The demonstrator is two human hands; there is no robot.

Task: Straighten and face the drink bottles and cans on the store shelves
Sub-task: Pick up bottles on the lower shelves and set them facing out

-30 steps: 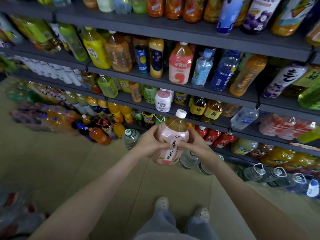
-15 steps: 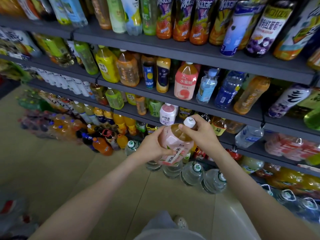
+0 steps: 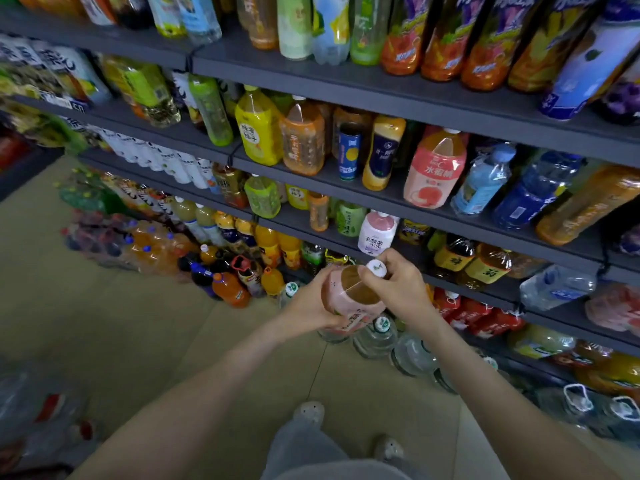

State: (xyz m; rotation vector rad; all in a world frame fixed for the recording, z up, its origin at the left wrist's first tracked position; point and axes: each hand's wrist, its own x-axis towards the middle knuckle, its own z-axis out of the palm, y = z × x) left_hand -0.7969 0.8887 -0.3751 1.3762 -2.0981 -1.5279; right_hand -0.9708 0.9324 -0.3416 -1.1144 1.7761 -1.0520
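The left hand [image 3: 308, 308] cups the lower body of a pink-labelled tea bottle [image 3: 349, 292], fingers curled round it from the left and below. The bottle is off the shelf, in the air in front of the third shelf down [image 3: 298, 223], and it tilts with its white cap [image 3: 376, 268] leaning toward the stock. The right hand [image 3: 398, 289] pinches the cap and neck from the right.

The step in hand looks like re-seating this one bottle. Its label appears to face partly down and toward the person, not out to the aisle. The next move probably calls for bringing it upright and turning the label outward. It then needs setting into the dark gap right of the small pink-and-white bottle [image 3: 376, 233], without knocking the amber bottles [image 3: 453, 254] beyond.
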